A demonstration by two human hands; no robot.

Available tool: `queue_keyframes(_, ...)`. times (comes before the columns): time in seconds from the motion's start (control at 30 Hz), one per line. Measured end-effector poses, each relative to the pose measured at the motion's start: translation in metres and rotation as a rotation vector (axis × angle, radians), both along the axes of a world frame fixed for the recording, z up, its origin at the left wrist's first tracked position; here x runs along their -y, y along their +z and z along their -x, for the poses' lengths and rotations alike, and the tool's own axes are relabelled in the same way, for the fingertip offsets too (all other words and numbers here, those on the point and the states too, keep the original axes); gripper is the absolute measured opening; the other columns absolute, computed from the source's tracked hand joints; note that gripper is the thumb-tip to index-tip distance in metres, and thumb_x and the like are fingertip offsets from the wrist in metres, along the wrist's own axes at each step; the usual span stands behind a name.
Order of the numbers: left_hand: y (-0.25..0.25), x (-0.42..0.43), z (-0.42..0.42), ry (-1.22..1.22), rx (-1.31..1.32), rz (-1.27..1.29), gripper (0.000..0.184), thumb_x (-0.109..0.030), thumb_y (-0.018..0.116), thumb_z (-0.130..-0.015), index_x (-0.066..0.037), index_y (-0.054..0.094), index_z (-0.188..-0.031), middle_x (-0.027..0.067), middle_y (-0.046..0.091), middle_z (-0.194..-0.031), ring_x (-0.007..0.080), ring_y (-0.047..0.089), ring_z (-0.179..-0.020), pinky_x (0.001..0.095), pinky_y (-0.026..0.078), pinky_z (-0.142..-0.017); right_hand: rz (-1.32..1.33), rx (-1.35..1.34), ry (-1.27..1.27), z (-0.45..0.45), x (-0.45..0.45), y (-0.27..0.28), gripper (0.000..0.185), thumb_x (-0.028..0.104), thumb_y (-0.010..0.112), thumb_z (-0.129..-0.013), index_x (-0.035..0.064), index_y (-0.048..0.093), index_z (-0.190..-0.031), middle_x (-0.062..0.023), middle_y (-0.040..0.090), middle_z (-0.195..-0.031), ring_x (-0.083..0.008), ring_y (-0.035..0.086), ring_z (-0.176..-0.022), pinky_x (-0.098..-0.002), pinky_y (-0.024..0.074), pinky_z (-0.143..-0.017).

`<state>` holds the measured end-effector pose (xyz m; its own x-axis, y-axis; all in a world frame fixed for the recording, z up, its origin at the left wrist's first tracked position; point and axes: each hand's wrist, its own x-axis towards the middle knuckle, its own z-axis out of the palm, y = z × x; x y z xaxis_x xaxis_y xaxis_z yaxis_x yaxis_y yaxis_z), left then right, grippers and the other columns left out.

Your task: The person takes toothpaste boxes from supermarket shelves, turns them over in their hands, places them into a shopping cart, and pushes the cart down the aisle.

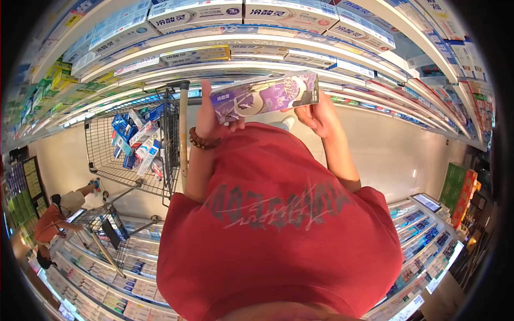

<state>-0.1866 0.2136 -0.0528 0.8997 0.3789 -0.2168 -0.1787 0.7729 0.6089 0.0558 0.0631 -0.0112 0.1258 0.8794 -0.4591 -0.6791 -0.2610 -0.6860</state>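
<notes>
A purple, floral-printed toothpaste box is held up in front of my chest, tilted slightly upward to the right. My left hand grips its left end, thumb up along the side and fingers curled underneath. Around that wrist is a brown beaded bracelet. At the box's right end, my right hand holds the lower corner, its fingers bent beneath. Just beyond the box, shelves carry rows of similar toothpaste boxes.
To my left stands a wire shopping cart with several toothpaste boxes inside. Another person in an orange top is at the lower left beside a second cart. Stocked shelves also stand behind me.
</notes>
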Motion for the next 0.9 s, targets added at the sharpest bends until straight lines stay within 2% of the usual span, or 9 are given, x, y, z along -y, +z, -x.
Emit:
queue_keyframes(0.17, 0.029, 0.012, -0.002, -0.177, 0.014, -0.071, 0.087, -0.070, 0.028, -0.093, 0.003, 0.043, -0.138, 0.0253, 0.069, -0.098, 0.0260, 0.070, -0.067, 0.0287, 0.052, -0.046, -0.078, 0.005, -0.070, -0.002, -0.024, 0.033, 0.058, 0.054, 0.030, -0.104, 0.0044, 0.061, -0.100, -0.0047, 0.059, -0.060, -0.0108, 0.036, -0.031, -0.0227, 0.0238, -0.030)
queue_keyframes(0.2, 0.024, 0.009, -0.004, -0.268, 0.144, -0.028, 0.078, -0.058, 0.037, -0.092, 0.003, 0.038, -0.142, 0.0293, 0.066, -0.105, 0.0278, 0.070, -0.073, 0.0310, 0.054, -0.051, -0.144, 0.043, -0.063, -0.007, -0.027, 0.026, 0.060, 0.056, 0.030, -0.103, 0.0041, 0.061, -0.101, -0.0044, 0.059, -0.061, -0.0105, 0.037, -0.032, -0.0222, 0.0247, -0.030)
queue_keyframes(0.3, 0.011, 0.025, -0.007, -0.259, 0.161, -0.002, 0.083, -0.063, 0.038, -0.089, 0.008, 0.047, -0.130, 0.0285, 0.064, -0.100, 0.0288, 0.067, -0.068, 0.0325, 0.053, -0.051, -0.262, 0.141, -0.028, -0.013, -0.032, 0.020, 0.064, 0.059, 0.029, -0.102, 0.0030, 0.061, -0.104, -0.0033, 0.060, -0.061, -0.0094, 0.039, -0.034, -0.0212, 0.0272, -0.032)
queue_keyframes(0.37, 0.007, 0.031, -0.016, -0.300, 0.235, 0.066, 0.079, -0.058, 0.046, -0.089, 0.008, 0.044, -0.133, 0.0275, 0.061, -0.112, 0.0313, 0.068, -0.081, 0.0349, 0.054, -0.056, -0.239, 0.176, -0.011, -0.002, -0.041, 0.046, 0.065, 0.057, 0.028, -0.103, 0.0020, 0.061, -0.105, -0.0022, 0.059, -0.059, -0.0089, 0.039, -0.035, -0.0211, 0.0287, -0.034)
queue_keyframes(0.47, 0.023, 0.036, -0.029, -0.347, 0.253, 0.075, 0.077, -0.051, 0.052, -0.091, 0.006, 0.038, -0.139, 0.0272, 0.058, -0.123, 0.0406, 0.066, -0.099, 0.0419, 0.059, -0.069, -0.174, 0.440, -0.044, 0.010, -0.043, 0.051, 0.043, 0.045, 0.047, -0.101, 0.0054, 0.060, -0.094, 0.0019, 0.050, -0.052, -0.0050, 0.043, -0.039, -0.0198, 0.0299, -0.037)
queue_keyframes(0.53, 0.022, 0.037, -0.031, -0.361, 0.276, 0.126, 0.076, -0.052, 0.051, -0.091, 0.006, 0.039, -0.139, 0.0277, 0.056, -0.125, 0.0419, 0.065, -0.104, 0.0443, 0.059, -0.074, -0.158, 0.544, -0.007, 0.013, -0.042, 0.056, 0.028, 0.035, 0.059, -0.097, 0.0094, 0.061, -0.088, 0.0049, 0.048, -0.051, -0.0020, 0.043, -0.040, -0.0194, 0.0287, -0.037)
queue_keyframes(0.67, 0.018, 0.039, -0.034, -0.326, 0.196, 0.176, 0.089, -0.050, 0.056, -0.085, 0.004, 0.027, -0.149, 0.0293, 0.056, -0.121, 0.0475, 0.063, -0.103, 0.0480, 0.061, -0.072, -0.141, 0.575, 0.021, 0.011, -0.042, 0.051, 0.028, 0.036, 0.059, -0.097, 0.0090, 0.062, -0.090, 0.0053, 0.049, -0.051, -0.0018, 0.042, -0.040, -0.0191, 0.0288, -0.037)
queue_keyframes(0.77, 0.019, 0.043, -0.035, -0.308, 0.174, 0.169, 0.089, -0.051, 0.056, -0.085, 0.004, 0.028, -0.148, 0.0291, 0.056, -0.121, 0.0464, 0.064, -0.103, 0.0479, 0.061, -0.071, -0.144, 0.578, 0.019, 0.011, -0.040, 0.049, 0.027, 0.035, 0.061, -0.096, 0.0084, 0.063, -0.092, 0.0058, 0.049, -0.051, -0.0014, 0.042, -0.040, -0.0187, 0.0290, -0.037)
queue_keyframes(0.9, 0.016, 0.043, -0.034, -0.313, 0.272, 0.166, 0.071, -0.049, 0.042, -0.095, 0.006, 0.038, -0.140, 0.0276, 0.056, -0.126, 0.0410, 0.063, -0.109, 0.0457, 0.059, -0.080, -0.173, 0.601, -0.003, 0.014, -0.037, 0.048, 0.026, 0.032, 0.065, -0.094, 0.0059, 0.063, -0.100, 0.0060, 0.050, -0.053, -0.0008, 0.043, -0.041, -0.0187, 0.0293, -0.037)
